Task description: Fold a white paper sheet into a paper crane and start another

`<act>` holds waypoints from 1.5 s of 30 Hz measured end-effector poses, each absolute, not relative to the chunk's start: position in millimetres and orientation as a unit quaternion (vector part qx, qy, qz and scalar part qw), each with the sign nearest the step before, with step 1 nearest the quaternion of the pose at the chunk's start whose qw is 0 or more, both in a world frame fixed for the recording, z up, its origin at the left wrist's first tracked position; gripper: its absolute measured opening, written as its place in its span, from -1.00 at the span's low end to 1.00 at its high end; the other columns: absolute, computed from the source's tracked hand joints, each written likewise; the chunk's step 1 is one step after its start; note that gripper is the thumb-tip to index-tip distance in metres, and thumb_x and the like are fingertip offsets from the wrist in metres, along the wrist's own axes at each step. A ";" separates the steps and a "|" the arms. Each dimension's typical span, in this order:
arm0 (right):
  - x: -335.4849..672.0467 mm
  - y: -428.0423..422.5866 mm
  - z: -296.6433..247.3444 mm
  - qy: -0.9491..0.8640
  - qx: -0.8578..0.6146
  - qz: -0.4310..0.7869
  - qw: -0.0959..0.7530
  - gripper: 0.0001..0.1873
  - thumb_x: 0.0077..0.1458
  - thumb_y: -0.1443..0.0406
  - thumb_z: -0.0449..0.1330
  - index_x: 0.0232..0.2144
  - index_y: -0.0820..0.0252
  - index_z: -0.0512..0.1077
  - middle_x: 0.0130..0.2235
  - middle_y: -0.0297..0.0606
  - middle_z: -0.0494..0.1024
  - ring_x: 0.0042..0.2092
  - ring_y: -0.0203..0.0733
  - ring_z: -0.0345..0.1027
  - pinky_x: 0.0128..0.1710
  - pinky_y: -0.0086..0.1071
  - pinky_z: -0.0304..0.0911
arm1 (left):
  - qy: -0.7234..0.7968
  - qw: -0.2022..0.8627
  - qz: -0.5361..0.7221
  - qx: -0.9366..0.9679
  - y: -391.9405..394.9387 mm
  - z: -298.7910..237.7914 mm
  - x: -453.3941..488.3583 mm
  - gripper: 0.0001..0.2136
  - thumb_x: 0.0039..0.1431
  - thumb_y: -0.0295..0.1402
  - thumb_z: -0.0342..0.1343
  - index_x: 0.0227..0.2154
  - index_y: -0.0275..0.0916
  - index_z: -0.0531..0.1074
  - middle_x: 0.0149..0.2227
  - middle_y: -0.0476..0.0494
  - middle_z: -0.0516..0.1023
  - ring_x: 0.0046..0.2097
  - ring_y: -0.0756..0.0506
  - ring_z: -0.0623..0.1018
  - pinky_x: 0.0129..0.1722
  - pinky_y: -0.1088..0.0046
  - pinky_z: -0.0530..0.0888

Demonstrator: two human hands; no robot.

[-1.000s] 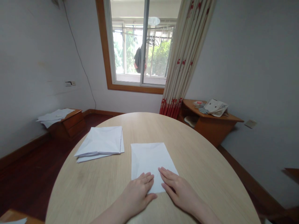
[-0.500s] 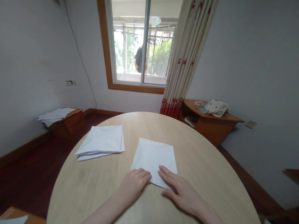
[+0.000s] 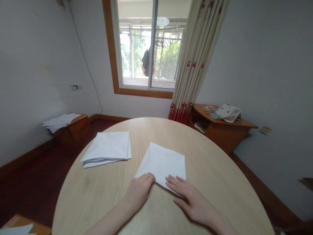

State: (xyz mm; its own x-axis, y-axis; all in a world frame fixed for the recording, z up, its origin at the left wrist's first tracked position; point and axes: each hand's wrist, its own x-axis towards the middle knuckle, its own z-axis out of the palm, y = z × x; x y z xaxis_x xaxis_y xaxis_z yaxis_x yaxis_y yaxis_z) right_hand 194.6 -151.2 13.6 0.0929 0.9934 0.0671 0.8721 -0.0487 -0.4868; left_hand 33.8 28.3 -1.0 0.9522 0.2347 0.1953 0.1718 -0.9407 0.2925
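A white sheet of paper (image 3: 163, 162) lies turned at an angle on the round light-wood table (image 3: 215, 182), just in front of me. My left hand (image 3: 140, 191) has its fingers curled at the sheet's near left corner and touches its edge. My right hand (image 3: 193, 199) lies flat, fingers stretched out, with the fingertips on the sheet's near right edge. To the left on the table rests a stack of white papers (image 3: 107, 148) with diagonal creases.
A low wooden cabinet (image 3: 73, 127) with loose papers stands on the dark floor at left. A wooden corner shelf (image 3: 220, 129) with a bag and small items stands at right, beside a curtain (image 3: 193, 62) and window (image 3: 149, 45).
The sheet has rotated clockwise from straight to angled under both hands. My left fingers went from flat to curled at its corner.
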 end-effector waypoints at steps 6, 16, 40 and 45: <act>200.6 -150.0 5.5 -0.659 -0.700 0.138 0.238 -0.49 0.20 0.45 -0.04 0.14 -0.09 0.27 0.16 -0.35 0.34 0.20 -0.17 0.18 0.21 -0.09 0.10 | 0.114 0.137 0.106 0.978 28.6 -0.5 33.8 -0.79 0.24 -0.61 -0.11 -0.22 -0.21 0.35 -0.19 -0.08 0.53 -0.16 -0.09 0.53 -0.23 0.47 0.40; 198.7 -152.9 6.1 -0.589 -0.737 0.109 0.312 -0.61 0.22 0.33 -0.07 -0.02 0.05 0.45 -0.03 -0.24 0.55 -0.03 -0.13 0.46 -0.04 -0.25 0.36 | 0.107 0.172 0.159 0.966 20.2 2.5 33.4 -0.94 0.27 -0.37 0.08 -0.24 -0.22 0.38 -0.18 -0.06 0.53 -0.14 -0.11 0.50 -0.22 0.43 0.41; 212.8 -153.5 -1.2 -0.505 -0.821 -0.170 0.205 -0.66 0.26 0.28 -0.18 -0.40 0.08 0.36 -0.47 -0.30 0.58 -0.48 -0.15 0.47 -0.56 -0.42 0.13 | 0.122 0.053 0.044 0.990 7.8 6.3 37.1 -0.83 0.32 -0.30 0.02 -0.34 -0.24 0.40 -0.30 -0.07 0.51 -0.26 -0.13 0.51 -0.30 0.39 0.34; 216.1 -154.8 -1.7 -0.485 -0.839 -0.165 0.185 -0.62 0.29 0.23 -0.20 -0.41 0.07 0.36 -0.47 -0.29 0.58 -0.47 -0.13 0.48 -0.58 -0.41 0.11 | 0.130 0.033 0.053 0.989 8.7 6.1 36.3 -0.85 0.31 -0.34 0.03 -0.35 -0.25 0.41 -0.31 -0.09 0.51 -0.25 -0.16 0.51 -0.29 0.35 0.31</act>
State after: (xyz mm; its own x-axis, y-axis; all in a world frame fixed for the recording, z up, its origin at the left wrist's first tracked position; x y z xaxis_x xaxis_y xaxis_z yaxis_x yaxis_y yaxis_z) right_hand 216.1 -154.8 -1.7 0.4745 0.7526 0.4565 0.8748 -0.4609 -0.1494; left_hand 36.3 8.7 6.1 0.9604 0.2613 0.0967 0.2542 -0.9639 0.0799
